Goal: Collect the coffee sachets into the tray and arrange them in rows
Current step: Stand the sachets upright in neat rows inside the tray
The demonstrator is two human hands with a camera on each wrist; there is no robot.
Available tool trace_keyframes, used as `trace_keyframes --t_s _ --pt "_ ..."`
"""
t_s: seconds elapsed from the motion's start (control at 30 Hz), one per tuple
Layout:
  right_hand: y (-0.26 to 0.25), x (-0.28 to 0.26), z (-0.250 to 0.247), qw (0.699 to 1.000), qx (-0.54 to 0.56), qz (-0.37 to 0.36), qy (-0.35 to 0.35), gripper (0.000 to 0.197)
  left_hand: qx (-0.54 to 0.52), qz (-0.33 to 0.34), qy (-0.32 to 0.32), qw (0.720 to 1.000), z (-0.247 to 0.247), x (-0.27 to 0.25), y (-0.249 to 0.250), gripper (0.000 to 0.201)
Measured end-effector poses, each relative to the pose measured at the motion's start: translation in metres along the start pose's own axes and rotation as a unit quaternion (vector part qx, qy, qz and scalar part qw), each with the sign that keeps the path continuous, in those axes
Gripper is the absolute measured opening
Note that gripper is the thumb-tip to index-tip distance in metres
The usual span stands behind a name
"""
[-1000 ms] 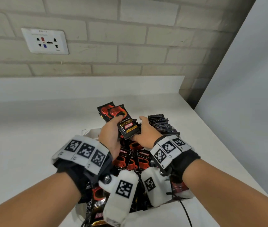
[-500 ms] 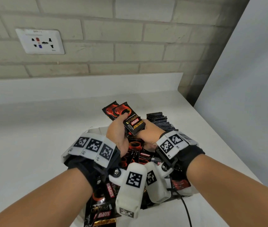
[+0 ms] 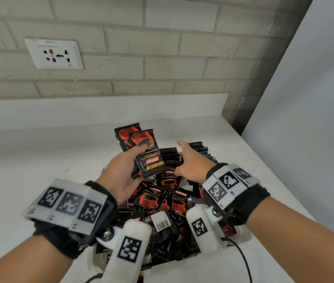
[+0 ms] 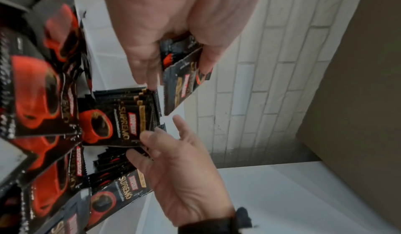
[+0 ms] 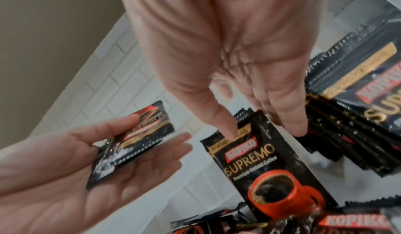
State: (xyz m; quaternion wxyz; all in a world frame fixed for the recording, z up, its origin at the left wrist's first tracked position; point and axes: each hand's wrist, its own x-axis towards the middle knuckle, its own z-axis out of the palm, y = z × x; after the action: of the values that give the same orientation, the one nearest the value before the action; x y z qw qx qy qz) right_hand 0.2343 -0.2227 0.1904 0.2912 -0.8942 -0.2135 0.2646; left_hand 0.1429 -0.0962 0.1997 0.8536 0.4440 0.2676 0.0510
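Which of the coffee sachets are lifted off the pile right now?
The small bunch of sachets in the left hand, thumb on top; the rest lie in the tray or stand in rows.

My forearms are bare, no sleeves. Each wrist carries a black fabric strap. On my left wrist [image 3: 68, 209] the strap holds a curved white band with three black-and-white square marker tags side by side; small printed characters sit under them, too blurred to read. My right wrist [image 3: 231, 183] wears the same kind of tagged band. Below each band a silver screw fixes a rounded white camera housing, each bearing one square tag. A thin black cable [image 3: 243, 260] trails from the right housing.
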Motion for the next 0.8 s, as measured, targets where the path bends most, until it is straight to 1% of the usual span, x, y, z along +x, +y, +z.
trace_keyframes --t_s 0.13,0.2,0.27,0.33,0.4,0.47,0.5,0.57,0.63,0.7,0.8 --pt "-0.002 -0.021 -0.002 0.999 -0.037 -0.016 0.006 0.080 -0.014 0.003 -0.018 1.000 -0.011 -0.016 0.006 0.018" --pt "-0.002 -0.034 -0.005 0.999 -0.028 -0.022 0.006 0.078 -0.022 0.009 -0.012 1.000 -0.016 -0.025 0.008 0.015" --pt "-0.001 -0.048 -0.010 0.999 -0.007 -0.038 0.023 0.075 -0.029 0.013 -0.010 0.999 -0.023 -0.032 0.009 0.016" --pt "0.001 -0.064 -0.016 0.997 0.029 -0.056 0.055 0.073 -0.035 0.019 -0.005 0.999 -0.030 -0.039 0.011 0.018" --pt "0.005 -0.083 -0.020 0.989 0.093 -0.076 0.083 0.068 -0.042 0.026 -0.007 0.999 -0.036 -0.047 0.012 0.021" --pt "0.011 -0.105 -0.019 0.978 0.151 -0.103 0.099 0.061 -0.044 0.034 -0.012 0.998 -0.041 -0.054 0.012 0.032" --pt "0.014 -0.116 -0.016 0.972 0.176 -0.117 0.100 0.057 -0.037 0.034 -0.015 0.999 -0.042 -0.058 0.010 0.036" --pt "0.020 -0.133 -0.004 0.961 0.226 -0.132 0.090 0.049 -0.008 0.029 -0.030 0.999 -0.042 -0.065 0.003 0.036" --pt "0.027 -0.141 0.013 0.955 0.259 -0.124 0.070 0.042 0.041 0.023 -0.054 0.997 -0.037 -0.070 -0.009 0.034" --pt "0.028 -0.144 0.031 0.955 0.269 -0.110 0.064 0.030 0.103 0.021 -0.077 0.992 -0.031 -0.074 -0.023 0.033" --pt "0.027 -0.138 0.050 0.943 0.306 -0.104 0.077 0.033 0.137 0.019 -0.117 0.983 -0.020 -0.081 -0.040 0.028"
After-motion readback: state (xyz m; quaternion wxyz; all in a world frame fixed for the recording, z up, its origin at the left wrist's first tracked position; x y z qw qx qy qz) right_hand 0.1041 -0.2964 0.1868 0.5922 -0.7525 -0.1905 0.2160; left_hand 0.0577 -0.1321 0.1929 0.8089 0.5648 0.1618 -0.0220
